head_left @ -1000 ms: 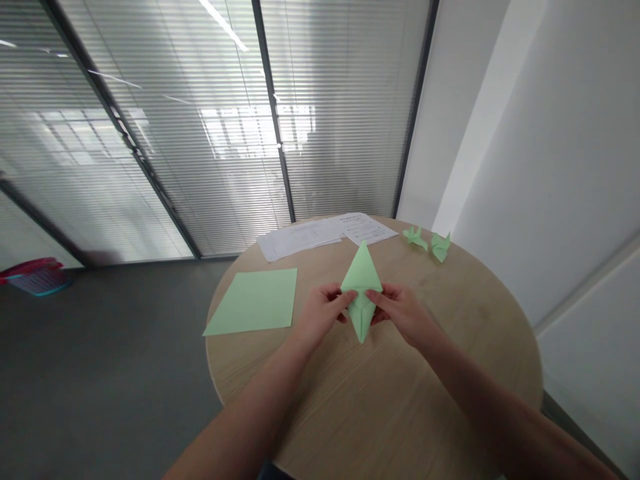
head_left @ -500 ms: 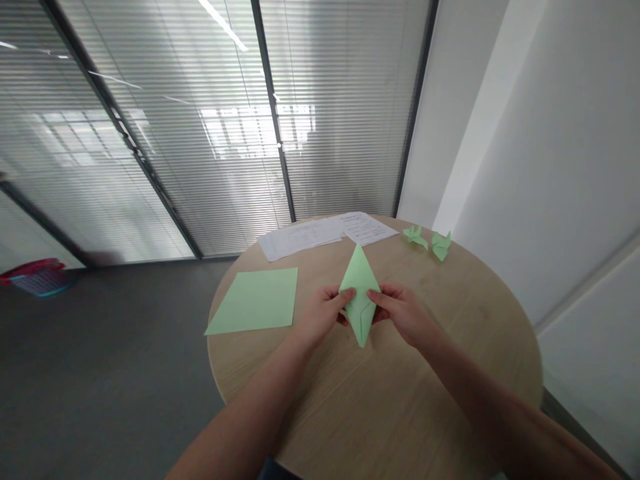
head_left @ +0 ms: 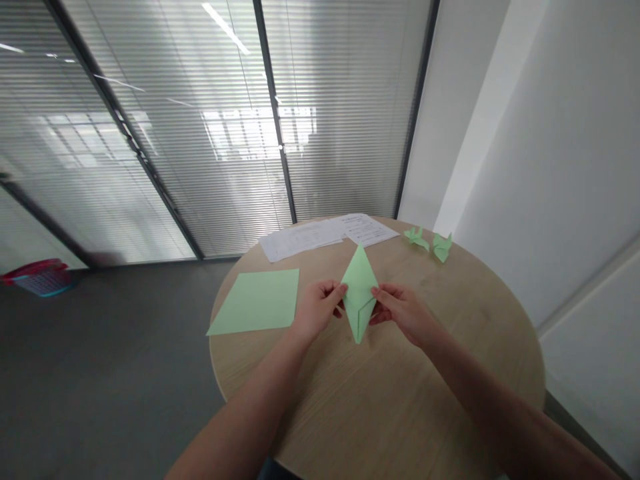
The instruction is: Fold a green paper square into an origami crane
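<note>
A light green folded paper (head_left: 360, 283), shaped like a long diamond, is held up over the table with one point toward the far side. My left hand (head_left: 320, 307) pinches its left corner between thumb and fingers. On the opposite corner, my right hand (head_left: 397, 308) grips the same way, thumb on top. A crease and a centre slit show on the lower half of the diamond. Flat on the table to the left of my left hand lies a green sheet of paper (head_left: 260, 301). The undersides of the fingers are partly hidden.
White printed papers (head_left: 305, 239) lie along the far edge of the round wooden table (head_left: 350, 413). Two small green origami figures, one (head_left: 417, 238) beside another (head_left: 442, 247), sit at the far right. A red and blue basket (head_left: 40, 277) stands on the floor at left.
Both thumbs have slid outward from the middle of the folded paper to its side corners. The paper has tilted slightly, its near tip shifting a little left. Other things look the same.
</note>
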Motion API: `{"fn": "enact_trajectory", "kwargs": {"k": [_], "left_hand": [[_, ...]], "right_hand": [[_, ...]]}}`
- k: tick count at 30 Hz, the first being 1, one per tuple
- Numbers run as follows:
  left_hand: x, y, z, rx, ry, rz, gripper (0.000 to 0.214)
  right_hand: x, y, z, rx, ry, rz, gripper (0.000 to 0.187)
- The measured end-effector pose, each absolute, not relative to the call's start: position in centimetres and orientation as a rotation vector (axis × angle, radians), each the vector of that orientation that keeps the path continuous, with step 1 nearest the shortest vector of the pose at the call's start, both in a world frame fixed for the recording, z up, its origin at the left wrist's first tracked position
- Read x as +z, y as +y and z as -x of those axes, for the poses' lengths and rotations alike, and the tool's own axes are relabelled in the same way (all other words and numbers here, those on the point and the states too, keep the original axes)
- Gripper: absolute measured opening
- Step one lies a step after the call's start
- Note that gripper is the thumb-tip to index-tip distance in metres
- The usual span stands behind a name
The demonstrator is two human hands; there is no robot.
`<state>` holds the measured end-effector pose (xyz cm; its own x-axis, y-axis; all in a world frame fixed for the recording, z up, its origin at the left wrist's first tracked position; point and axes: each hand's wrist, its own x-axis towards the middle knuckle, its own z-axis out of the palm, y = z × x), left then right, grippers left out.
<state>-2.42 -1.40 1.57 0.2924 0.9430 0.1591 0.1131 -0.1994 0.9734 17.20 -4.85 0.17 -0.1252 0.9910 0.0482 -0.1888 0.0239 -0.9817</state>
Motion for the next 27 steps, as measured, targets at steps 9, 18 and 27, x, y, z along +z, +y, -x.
{"fn": "enact_trajectory", "kwargs": {"k": [9,18,27], "left_hand": [[1.2,-1.9,1.7,0.996,0.976,-1.477,0.037],[0.5,-1.8,1.5,0.977,1.03,-1.564,0.028],[0.5,-2.1,1.3,1.0,0.946,-1.524,0.025]], "right_hand": [[-0.2,-4.4,-17.6,1.184,-1.312,1.088,0.045],[-0.4,-4.6,-16.8,1.178,-1.39,1.081,0.043],[-0.2,-4.8,-16.7,1.147,-1.382,1.099,0.032]]}}
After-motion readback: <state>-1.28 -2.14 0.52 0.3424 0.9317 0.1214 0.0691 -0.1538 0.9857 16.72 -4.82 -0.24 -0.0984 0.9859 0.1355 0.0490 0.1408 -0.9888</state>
